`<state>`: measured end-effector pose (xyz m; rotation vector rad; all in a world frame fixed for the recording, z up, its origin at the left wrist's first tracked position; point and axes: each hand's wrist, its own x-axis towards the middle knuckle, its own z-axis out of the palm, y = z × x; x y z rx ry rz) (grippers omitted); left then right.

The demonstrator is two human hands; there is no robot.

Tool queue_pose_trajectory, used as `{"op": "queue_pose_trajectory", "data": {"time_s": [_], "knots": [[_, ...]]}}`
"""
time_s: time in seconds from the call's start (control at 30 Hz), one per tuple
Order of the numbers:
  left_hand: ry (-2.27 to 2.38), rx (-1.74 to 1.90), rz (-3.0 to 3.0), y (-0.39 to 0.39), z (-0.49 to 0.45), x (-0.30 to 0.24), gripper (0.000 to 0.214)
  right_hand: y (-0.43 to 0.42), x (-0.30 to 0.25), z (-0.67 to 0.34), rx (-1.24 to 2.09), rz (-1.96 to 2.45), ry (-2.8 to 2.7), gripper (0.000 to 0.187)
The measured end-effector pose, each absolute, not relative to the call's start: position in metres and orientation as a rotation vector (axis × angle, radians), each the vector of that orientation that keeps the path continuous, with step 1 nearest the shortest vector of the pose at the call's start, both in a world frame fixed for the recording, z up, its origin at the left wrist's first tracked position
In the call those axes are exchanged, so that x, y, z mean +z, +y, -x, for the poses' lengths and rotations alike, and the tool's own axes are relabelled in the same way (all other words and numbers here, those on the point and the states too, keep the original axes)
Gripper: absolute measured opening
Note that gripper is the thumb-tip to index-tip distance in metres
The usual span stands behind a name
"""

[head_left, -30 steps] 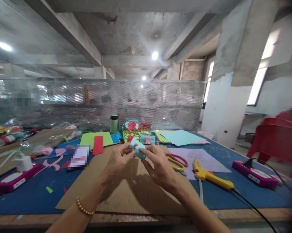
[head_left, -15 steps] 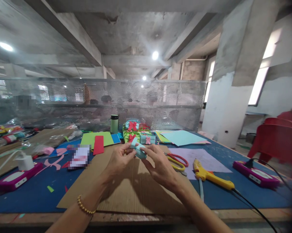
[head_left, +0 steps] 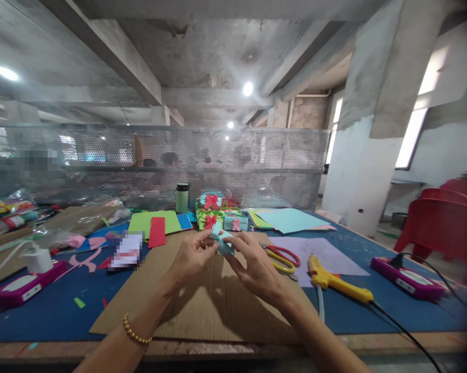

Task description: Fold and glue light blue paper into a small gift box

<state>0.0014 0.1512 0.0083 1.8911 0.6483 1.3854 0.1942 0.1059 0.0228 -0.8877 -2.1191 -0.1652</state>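
Note:
A small light-blue folded paper piece [head_left: 221, 240] is held up over a brown cardboard sheet [head_left: 140, 305]. My left hand [head_left: 192, 256] pinches its left side between thumb and fingers. From the right, my right hand [head_left: 254, 264] grips its lower right end with closed fingers. The fingers hide part of the paper. Just behind it stand small paper gift boxes with bows, among them a light-blue box [head_left: 235, 223] and a green box with a red bow [head_left: 208, 220]. Scissors [head_left: 283, 257] with red and yellow handles lie beside my right hand.
A yellow glue gun [head_left: 340, 286] with a cord lies right of the cardboard, near a purple power strip [head_left: 408, 278]. Another power strip [head_left: 27, 284] sits left. Coloured paper sheets [head_left: 295, 220] and a green bottle [head_left: 182, 198] stand behind; a perforated metal screen [head_left: 210, 140] borders the far side.
The light-blue paper piece has turned slightly between my fingers, and its upper part stands a little differently. Both hands keep their hold nearly in place; the view shifts slightly.

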Motion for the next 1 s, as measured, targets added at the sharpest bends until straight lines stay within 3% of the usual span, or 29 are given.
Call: {"op": "queue_pose_trajectory", "data": {"time_s": [0.77, 1.0], "knots": [[0.713, 1.421, -1.839, 0.148, -0.001, 0.012, 0.041, 0.100, 0.024, -0.196, -0.216, 0.877, -2.080, 0.036], [0.687, 1.387, -1.747, 0.150, 0.000, 0.012, 0.048, 0.094, 0.029, -0.197, -0.233, 0.855, -2.062, 0.048]]}}
